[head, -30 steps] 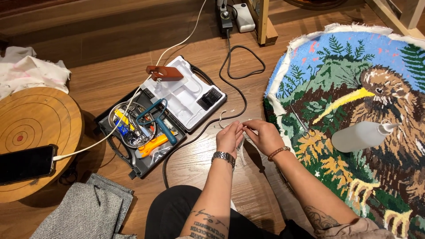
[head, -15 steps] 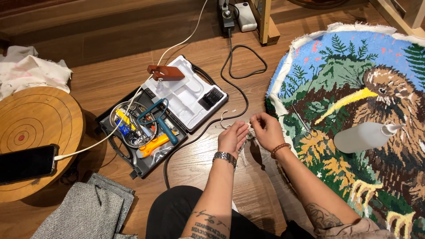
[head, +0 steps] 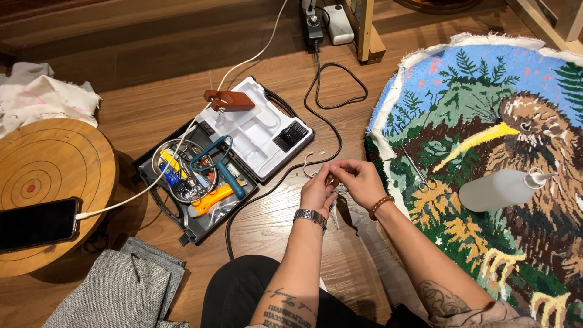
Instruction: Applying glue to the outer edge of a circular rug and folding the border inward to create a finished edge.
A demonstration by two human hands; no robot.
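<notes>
Both hands pinching white yarn strand (head: 308, 164) left of tufted rug (head: 486, 121): left hand (head: 317, 191), right hand (head: 358, 182); keep taut, fingertips close

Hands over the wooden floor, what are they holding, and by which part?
Both the left hand and right hand pinch something small between their fingertips; what it is cannot be told.

white yarn strand (head: 311, 163) | thin, curled | pinched between both hands' fingertips | above wooden floor
</notes>
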